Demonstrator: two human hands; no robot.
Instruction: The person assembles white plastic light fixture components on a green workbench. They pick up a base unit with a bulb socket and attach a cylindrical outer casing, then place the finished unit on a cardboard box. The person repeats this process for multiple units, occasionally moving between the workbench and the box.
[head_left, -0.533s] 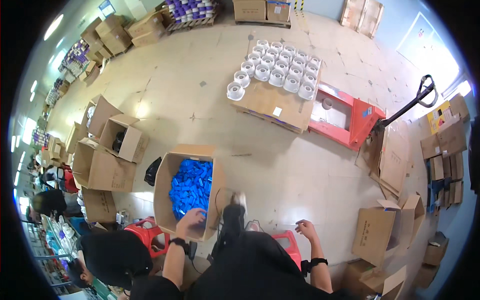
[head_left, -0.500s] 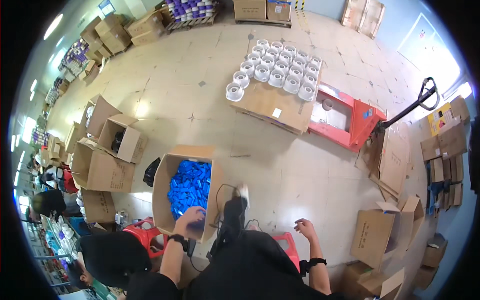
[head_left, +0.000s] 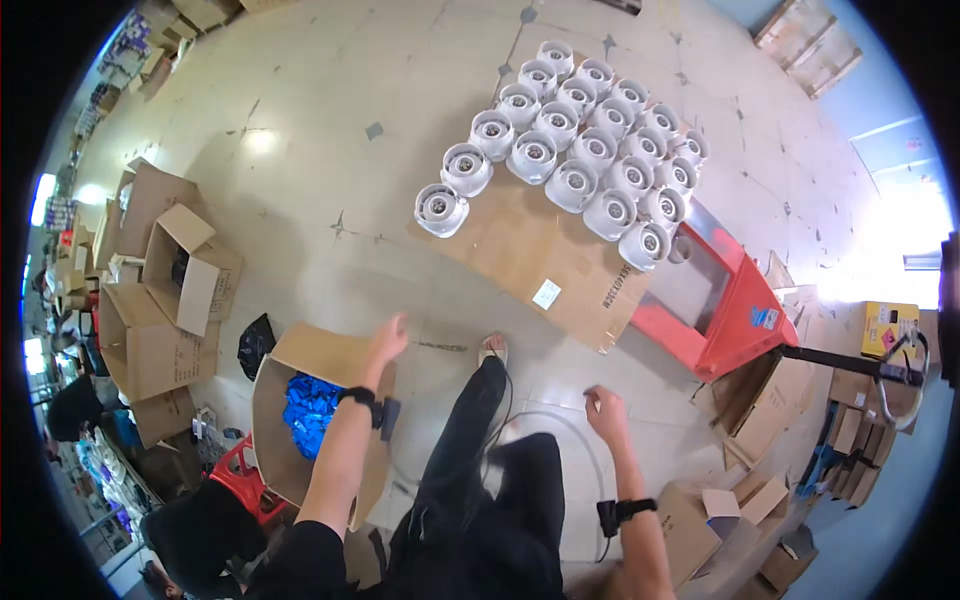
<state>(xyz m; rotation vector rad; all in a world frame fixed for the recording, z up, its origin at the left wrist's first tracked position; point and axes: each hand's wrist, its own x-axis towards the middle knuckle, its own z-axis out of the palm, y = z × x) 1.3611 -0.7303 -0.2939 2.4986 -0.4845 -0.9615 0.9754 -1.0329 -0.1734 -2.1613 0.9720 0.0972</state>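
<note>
Left grip has moved off blue pieces, near a carton flap.

the pieces are blue, the carton brown, round parts white, pallet jack red.

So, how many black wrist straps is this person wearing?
2: one black strap behind the left hand, a second black strap behind the right hand. Both show plainly; none seems hidden.

The tiled floor bears open cardboard cartons.
</note>
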